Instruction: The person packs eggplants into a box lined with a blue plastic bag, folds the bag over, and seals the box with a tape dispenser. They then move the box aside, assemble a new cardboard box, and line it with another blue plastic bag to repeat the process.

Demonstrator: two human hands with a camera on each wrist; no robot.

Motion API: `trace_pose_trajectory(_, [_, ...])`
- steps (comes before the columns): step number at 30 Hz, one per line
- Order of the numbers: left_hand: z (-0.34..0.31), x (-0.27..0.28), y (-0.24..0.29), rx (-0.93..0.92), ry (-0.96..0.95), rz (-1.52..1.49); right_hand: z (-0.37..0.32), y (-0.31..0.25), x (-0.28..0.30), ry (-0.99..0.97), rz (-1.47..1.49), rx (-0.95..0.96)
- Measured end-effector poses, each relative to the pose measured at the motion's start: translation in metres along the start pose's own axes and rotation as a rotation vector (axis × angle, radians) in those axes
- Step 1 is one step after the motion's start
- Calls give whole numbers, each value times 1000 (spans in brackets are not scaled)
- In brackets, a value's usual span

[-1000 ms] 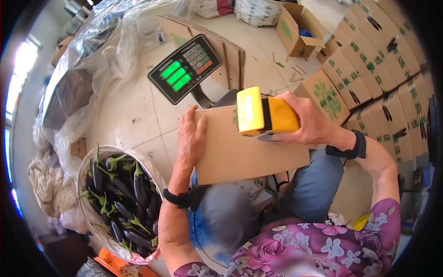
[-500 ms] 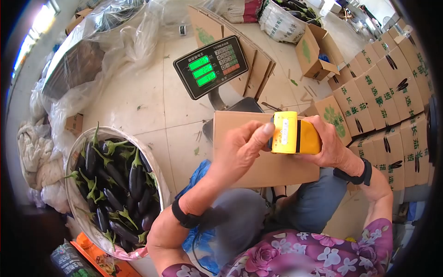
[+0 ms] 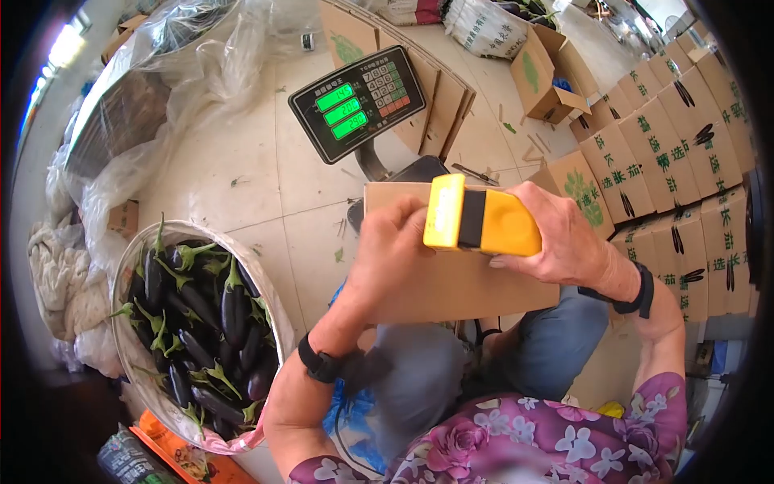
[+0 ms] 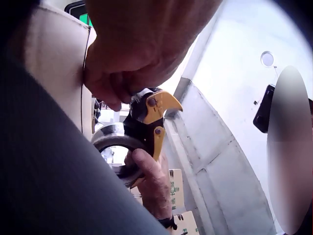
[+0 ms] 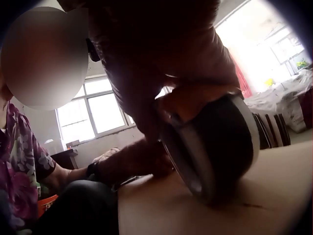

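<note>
My right hand (image 3: pixel 568 234) grips a yellow tape dispenser (image 3: pixel 509 228) from its right end, above a closed cardboard box (image 3: pixel 468 294). In the right wrist view the tape roll (image 5: pixel 225 142) stands low over the box top. My left hand (image 3: pixel 391 246) is at the dispenser's left end, its fingers curled. Seen from the left wrist, its thumb and finger pinch at the dispenser's black roller, where the tape's end comes out; the tape strip itself is mostly hidden.
Beyond the box stands a scale with a lit display (image 3: pixel 355 105). A basket rim (image 3: pixel 282 310) surrounds many eggplants at the left. Packed cartons (image 3: pixel 677 161) are stacked at the right. Flattened cardboard (image 3: pixel 451 109) leans behind the scale, near an open carton (image 3: pixel 536 73).
My left hand leaves the box's left edge and comes to the dispenser's front, its fingers now curled there. The dispenser shifts slightly left over the last half second. The scale reading changes.
</note>
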State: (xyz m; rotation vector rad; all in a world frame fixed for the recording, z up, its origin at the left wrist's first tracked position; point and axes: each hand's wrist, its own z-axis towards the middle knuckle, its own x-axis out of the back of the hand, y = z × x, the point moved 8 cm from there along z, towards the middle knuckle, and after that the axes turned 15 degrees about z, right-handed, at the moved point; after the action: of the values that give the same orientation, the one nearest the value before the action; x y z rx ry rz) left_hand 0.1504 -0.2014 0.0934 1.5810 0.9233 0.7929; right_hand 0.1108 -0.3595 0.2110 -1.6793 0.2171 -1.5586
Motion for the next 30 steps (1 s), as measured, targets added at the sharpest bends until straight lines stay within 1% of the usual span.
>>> trace_pose_trajectory(1, [1,6,-1,7,48,98,-1,5,-1,-26,-8,-57])
trace_pose_trajectory(2, [-1,5,1,11,41,100,-4,6,4,-23,-4,-64])
trace_pose_trajectory(4, [-5,3,10,3,12,266,-16,10,12,-84,-17,-62])
trace_pose_trajectory(5, [-4,2,10,0,10,262,-26,15,21,-80,-10,-33])
trace_pose_trajectory(6, [-3,1,7,-5,13,233,-36,20,27,-83,-16,-38])
trace_pose_trajectory(8, [-2,-5,5,-12,6,195,-60,39,45,-13,-30,-174])
trace_pose_trajectory(10, [-4,-2,1,46,58,76,-83,53,58,19,-40,-205])
trace_pose_trajectory(11, [-4,0,0,42,55,71,-94,58,67,37,-84,-232])
trace_pose_trajectory(13, [-3,6,-9,62,57,-48,-123,81,85,81,-160,-259])
trace_pose_trajectory(14, [-2,8,-9,56,57,-51,-125,77,86,82,-166,-257])
trace_pose_trajectory(16, [2,7,-13,95,62,-119,-138,76,95,184,-62,-345])
trace_pose_trajectory(17, [3,5,-14,95,46,-112,-137,72,96,198,-21,-410])
trace_pose_trajectory(18, [4,7,-15,94,63,-155,-132,67,94,208,-20,-413])
trace_pose_trajectory(20, [2,11,-19,97,84,-198,-117,56,91,321,294,-303])
trace_pose_trajectory(21, [2,11,-19,82,80,-263,-106,50,88,341,391,-210])
trace_pose_trajectory(22, [4,10,-18,65,73,-328,-94,46,85,346,389,-209])
trace_pose_trajectory(24, [5,9,-17,55,72,-338,-62,22,72,217,242,-45])
trace_pose_trajectory(26, [3,14,-19,49,88,-349,-41,24,51,161,274,-55])
trace_pose_trajectory(28, [1,13,-23,42,57,-390,-31,35,33,123,253,-45])
trace_pose_trajectory(30, [-4,12,-17,62,102,-402,-25,44,19,79,197,-80])
